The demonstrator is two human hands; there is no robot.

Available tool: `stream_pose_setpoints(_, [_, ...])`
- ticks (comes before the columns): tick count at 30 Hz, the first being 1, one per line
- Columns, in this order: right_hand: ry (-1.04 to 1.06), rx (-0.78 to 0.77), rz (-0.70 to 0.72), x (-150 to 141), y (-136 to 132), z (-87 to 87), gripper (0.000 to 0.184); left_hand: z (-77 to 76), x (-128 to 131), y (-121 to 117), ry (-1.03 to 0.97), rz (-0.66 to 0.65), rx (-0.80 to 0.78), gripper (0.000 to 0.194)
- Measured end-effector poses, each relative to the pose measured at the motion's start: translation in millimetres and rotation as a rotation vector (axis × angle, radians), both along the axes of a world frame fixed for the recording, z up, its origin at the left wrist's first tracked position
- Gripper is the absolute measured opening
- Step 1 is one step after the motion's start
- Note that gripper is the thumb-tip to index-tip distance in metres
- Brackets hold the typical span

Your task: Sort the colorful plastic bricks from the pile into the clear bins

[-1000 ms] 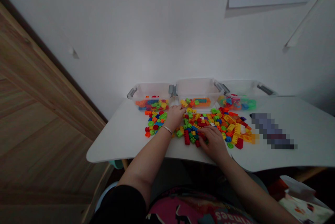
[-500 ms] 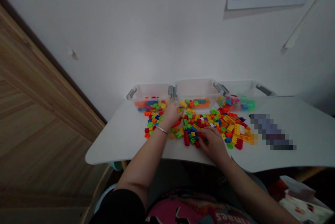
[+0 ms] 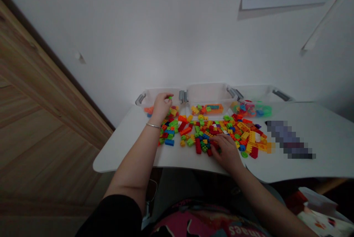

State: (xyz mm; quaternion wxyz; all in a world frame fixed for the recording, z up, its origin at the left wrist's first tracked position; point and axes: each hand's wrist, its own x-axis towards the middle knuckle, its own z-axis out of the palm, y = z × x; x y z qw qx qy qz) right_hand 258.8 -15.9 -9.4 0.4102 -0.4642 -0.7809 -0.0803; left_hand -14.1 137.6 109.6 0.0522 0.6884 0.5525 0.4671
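Observation:
A heap of small coloured building bricks [image 3: 215, 133] covers the middle of the white table [image 3: 127, 148]. My left hand [image 3: 161, 106], a bracelet on its wrist, is raised over the left clear bin [image 3: 146, 98] with its fingers pinched on a small green brick [image 3: 169, 98]. My right hand [image 3: 227, 151] rests on the near edge of the heap, fingers curled down onto red and green bricks; what they hold, if anything, is hidden.
Three clear plastic bins stand along the wall: the left one, a middle bin [image 3: 208, 95] and a right bin [image 3: 257, 95], each with some bricks inside. A blurred dark object [image 3: 290, 141] lies right of the heap. A wooden panel [image 3: 41, 111] runs along the left.
My left hand has left the heap and moved back and to the left, up over the left bin, with a green brick in its fingers. My right hand has stayed where it was.

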Motion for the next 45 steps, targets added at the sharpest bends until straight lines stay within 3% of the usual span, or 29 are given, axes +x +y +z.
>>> stream_pose_setpoints(7, [0.000, -0.012, -0.005, -2, -1, 0.3, 0.019, -9.5, 3, -1, 0.111, 0.170, -0.120, 0.019])
stream_pose_setpoints(19, [-0.009, -0.005, 0.004, -1, 0, -1.8, 0.020, -6.5, 11, 2, 0.204, 0.217, -0.230, 0.022])
stream_pose_setpoints(28, [0.008, -0.024, 0.003, -2, -1, 0.4, 0.020, -20.9, 12, -2, 0.195, 0.206, -0.029, 0.022])
stream_pose_setpoints(33, [0.020, -0.029, 0.012, -2, -1, 0.2, 0.020, -18.9, 14, -3, 0.120, 0.212, 0.013, 0.019])
stream_pose_setpoints(37, [0.010, -0.032, 0.007, -2, 0, -0.2, 0.019, -13.6, 25, -17, 0.124, 0.160, 0.101, 0.019])
stream_pose_setpoints(40, [0.007, -0.023, 0.013, -2, 0, -0.3, 0.020, -13.0, 39, -34, 0.237, 0.014, 0.186, 0.019])
stream_pose_setpoints(45, [0.012, -0.013, 0.008, -3, -1, 0.3, 0.020, -25.2, 65, -52, 0.482, -0.190, 0.156, 0.022])
